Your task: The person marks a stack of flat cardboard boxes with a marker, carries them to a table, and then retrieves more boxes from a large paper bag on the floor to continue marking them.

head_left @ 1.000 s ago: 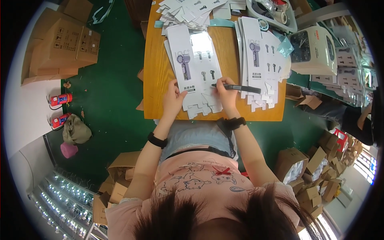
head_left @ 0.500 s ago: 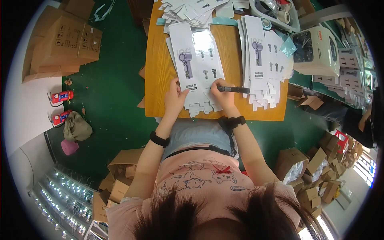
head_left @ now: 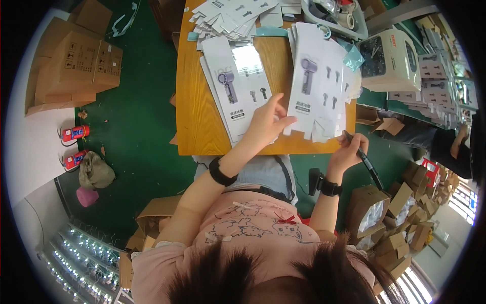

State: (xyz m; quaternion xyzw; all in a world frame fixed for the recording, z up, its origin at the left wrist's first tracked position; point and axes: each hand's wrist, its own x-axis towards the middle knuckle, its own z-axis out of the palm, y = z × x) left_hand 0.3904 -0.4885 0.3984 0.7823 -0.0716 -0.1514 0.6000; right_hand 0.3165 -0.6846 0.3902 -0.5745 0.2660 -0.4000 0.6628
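Two piles of flat, unfolded white box cartons printed with a purple handheld fan lie on the wooden table. My left hand (head_left: 267, 122) has crossed to the right pile (head_left: 315, 55), fingers apart by its lower left edge; whether they touch it I cannot tell. My right hand (head_left: 349, 153) is by the front right corner of that pile, closed round a black marker pen (head_left: 372, 171) that points down and to the right. The left pile (head_left: 234, 109) lies flat beside my left forearm, with no hand on it.
More flat cartons (head_left: 228, 20) lie heaped at the table's far left. A white clock-faced machine (head_left: 390, 58) and a plastic basket (head_left: 360, 31) stand at the right. Open cardboard boxes (head_left: 367, 207) sit on the floor at right, near the table.
Both hands have left the left pile and moved right. My left hand is now beside the right pile, my right hand near its front corner, still holding the marker pen.
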